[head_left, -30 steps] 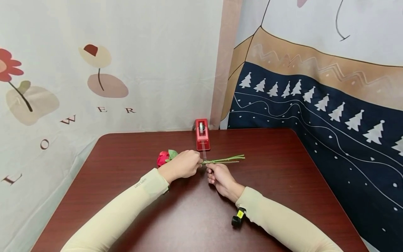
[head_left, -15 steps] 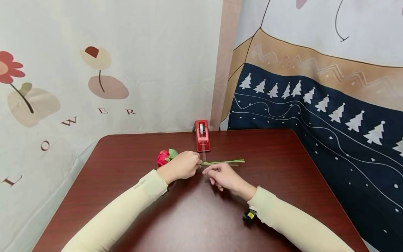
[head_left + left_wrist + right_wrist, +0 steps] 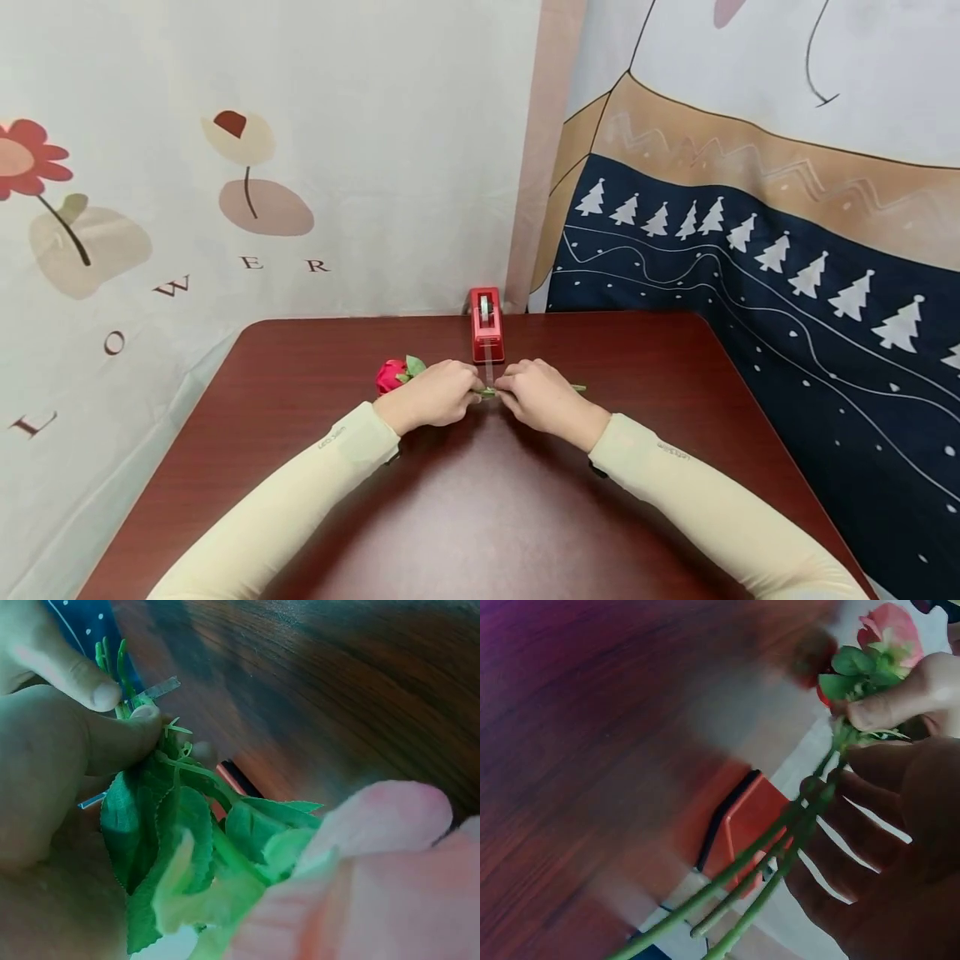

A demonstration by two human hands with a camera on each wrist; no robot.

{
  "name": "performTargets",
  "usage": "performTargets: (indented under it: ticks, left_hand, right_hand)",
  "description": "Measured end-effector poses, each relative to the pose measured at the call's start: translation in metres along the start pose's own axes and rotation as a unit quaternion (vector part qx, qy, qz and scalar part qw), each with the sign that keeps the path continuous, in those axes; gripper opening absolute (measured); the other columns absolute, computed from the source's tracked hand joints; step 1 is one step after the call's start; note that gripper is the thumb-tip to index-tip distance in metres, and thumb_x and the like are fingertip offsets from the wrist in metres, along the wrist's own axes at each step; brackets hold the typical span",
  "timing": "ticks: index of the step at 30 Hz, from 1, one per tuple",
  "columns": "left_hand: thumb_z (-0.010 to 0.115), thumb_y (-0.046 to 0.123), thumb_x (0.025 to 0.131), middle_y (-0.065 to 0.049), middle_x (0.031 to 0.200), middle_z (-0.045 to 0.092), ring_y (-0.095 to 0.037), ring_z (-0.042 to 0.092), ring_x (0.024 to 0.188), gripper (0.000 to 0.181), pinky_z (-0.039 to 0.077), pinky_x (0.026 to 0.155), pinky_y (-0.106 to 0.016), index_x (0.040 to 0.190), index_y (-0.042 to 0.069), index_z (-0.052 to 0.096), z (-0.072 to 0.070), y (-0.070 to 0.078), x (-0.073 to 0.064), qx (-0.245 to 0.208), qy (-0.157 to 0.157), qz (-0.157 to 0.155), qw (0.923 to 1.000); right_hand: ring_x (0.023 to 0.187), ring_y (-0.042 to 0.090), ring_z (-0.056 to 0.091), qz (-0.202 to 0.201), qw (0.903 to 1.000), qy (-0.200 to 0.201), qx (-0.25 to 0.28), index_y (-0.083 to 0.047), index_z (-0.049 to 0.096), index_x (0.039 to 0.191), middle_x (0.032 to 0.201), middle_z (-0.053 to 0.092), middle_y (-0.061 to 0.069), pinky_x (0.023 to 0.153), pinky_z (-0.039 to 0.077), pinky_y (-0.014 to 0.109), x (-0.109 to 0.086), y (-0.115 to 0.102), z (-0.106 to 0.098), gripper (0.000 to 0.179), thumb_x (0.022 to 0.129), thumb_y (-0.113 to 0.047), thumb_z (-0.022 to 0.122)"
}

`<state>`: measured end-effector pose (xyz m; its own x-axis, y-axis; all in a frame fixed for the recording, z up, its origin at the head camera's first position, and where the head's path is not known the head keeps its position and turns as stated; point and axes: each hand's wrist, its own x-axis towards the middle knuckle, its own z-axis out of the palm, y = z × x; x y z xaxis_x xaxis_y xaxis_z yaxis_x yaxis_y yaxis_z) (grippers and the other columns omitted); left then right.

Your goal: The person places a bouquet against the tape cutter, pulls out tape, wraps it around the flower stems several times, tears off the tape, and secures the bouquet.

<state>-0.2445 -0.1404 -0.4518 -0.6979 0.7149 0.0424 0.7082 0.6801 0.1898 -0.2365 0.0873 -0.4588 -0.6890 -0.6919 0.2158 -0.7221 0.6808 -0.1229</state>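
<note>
My left hand (image 3: 435,392) grips a bunch of artificial roses just below the blooms. A red rose (image 3: 390,377) with a green leaf sticks out to its left, and a pink rose (image 3: 892,634) shows in the right wrist view. Right beside it, my right hand (image 3: 551,400) has thumb and fingers pinching the green stems (image 3: 739,926), whose ends poke out past it. A clear tape strip (image 3: 489,367) runs from the red tape dispenser (image 3: 487,333) down to the stems between both hands. In the left wrist view, the tape end (image 3: 159,690) lies by the thumbs, over the stems.
The dispenser stands near the back edge of the dark reddish-brown table (image 3: 480,517). Behind the table hang a pale printed curtain (image 3: 405,167) and a navy cloth (image 3: 750,333) with white trees.
My right hand first drew back from the stems and loosened, then came forward over them and now pinches them next to the tape. My left hand has kept its grip.
</note>
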Motion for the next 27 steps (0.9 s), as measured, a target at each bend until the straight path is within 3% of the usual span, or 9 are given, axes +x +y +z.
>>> performTargets:
  ticks: [3,6,8,11,15,18,20,22,27]
  left_hand:
    - [0.075,0.010,0.102,0.001,0.086,0.073,-0.019,0.072,0.081,0.011,0.062,0.082,-0.042,0.101,0.011,0.086,0.000,0.000,0.000,0.009,0.001,0.005,0.9999]
    - [0.076,0.010,0.102,0.000,0.084,0.071,-0.018,0.070,0.079,0.010,0.059,0.081,-0.042,0.100,0.012,0.086,-0.001,0.000,-0.002,0.038,0.006,0.019,0.9991]
    - [0.076,0.010,0.101,0.000,0.084,0.071,-0.018,0.070,0.079,0.010,0.057,0.079,-0.042,0.097,0.012,0.085,-0.002,0.000,-0.004,0.069,0.016,0.032,0.9970]
    - [0.076,0.008,0.099,-0.001,0.085,0.070,-0.020,0.071,0.081,0.010,0.052,0.077,-0.039,0.091,0.013,0.081,-0.002,0.002,-0.007,0.120,0.035,0.056,0.9905]
    - [0.079,0.007,0.095,-0.001,0.088,0.071,-0.021,0.070,0.086,0.007,0.050,0.079,-0.037,0.093,0.013,0.081,0.002,0.003,-0.008,0.182,0.059,0.078,0.9784]
    - [0.079,0.009,0.094,-0.001,0.093,0.073,-0.021,0.070,0.090,0.006,0.051,0.083,-0.036,0.097,0.013,0.083,0.005,0.004,-0.008,0.231,0.079,0.094,0.9651]
    - [0.079,0.010,0.093,-0.001,0.096,0.074,-0.021,0.069,0.091,0.008,0.051,0.085,-0.036,0.099,0.012,0.083,0.006,0.004,-0.008,0.257,0.090,0.102,0.9568]
    - [0.077,0.010,0.095,-0.002,0.097,0.074,-0.021,0.069,0.091,0.008,0.051,0.085,-0.035,0.100,0.012,0.083,0.007,0.004,-0.008,0.269,0.096,0.105,0.9526]
    - [0.079,0.015,0.097,-0.001,0.094,0.073,-0.021,0.068,0.091,0.005,0.049,0.084,-0.034,0.097,0.013,0.083,0.008,0.002,-0.009,0.262,0.101,0.098,0.9548]
  right_hand:
    - [0.094,0.019,0.078,0.018,0.9984,-0.026,0.047,-0.013,0.087,0.114,0.102,0.084,0.002,0.086,0.062,0.041,0.002,0.003,0.002,0.016,0.105,-0.020,0.075]
    - [0.086,0.015,0.074,0.047,0.9847,-0.084,0.145,-0.011,0.086,0.115,0.097,0.083,0.002,0.084,0.062,0.037,0.008,0.012,0.000,0.020,0.109,-0.020,0.069]
    - [0.084,0.014,0.071,0.065,0.9653,-0.131,0.217,-0.011,0.086,0.115,0.095,0.083,0.002,0.082,0.061,0.034,0.014,0.021,-0.002,0.023,0.111,-0.021,0.066]
    - [0.083,0.016,0.075,0.056,0.9368,-0.194,0.286,-0.008,0.085,0.111,0.091,0.083,0.005,0.083,0.060,0.031,0.022,0.036,-0.002,0.026,0.113,-0.021,0.063]
    - [0.087,0.021,0.080,0.055,0.8891,-0.259,0.374,-0.004,0.083,0.115,0.093,0.083,0.008,0.089,0.064,0.033,0.028,0.049,0.003,0.029,0.115,-0.021,0.060]
    - [0.086,0.023,0.077,0.065,0.8710,-0.272,0.404,-0.003,0.083,0.114,0.089,0.081,0.007,0.088,0.065,0.035,0.029,0.053,0.007,0.029,0.114,-0.022,0.061]
    - [0.084,0.023,0.076,0.071,0.8719,-0.263,0.407,-0.004,0.084,0.111,0.086,0.079,0.005,0.087,0.065,0.035,0.029,0.055,0.008,0.028,0.113,-0.023,0.063]
    - [0.083,0.022,0.075,0.072,0.8819,-0.247,0.395,-0.007,0.085,0.107,0.084,0.078,0.002,0.085,0.063,0.033,0.029,0.055,0.010,0.027,0.112,-0.024,0.065]
    - [0.078,0.016,0.073,0.052,0.9172,-0.203,0.339,-0.010,0.085,0.108,0.080,0.077,-0.002,0.080,0.060,0.028,0.025,0.048,0.011,0.022,0.111,-0.022,0.067]
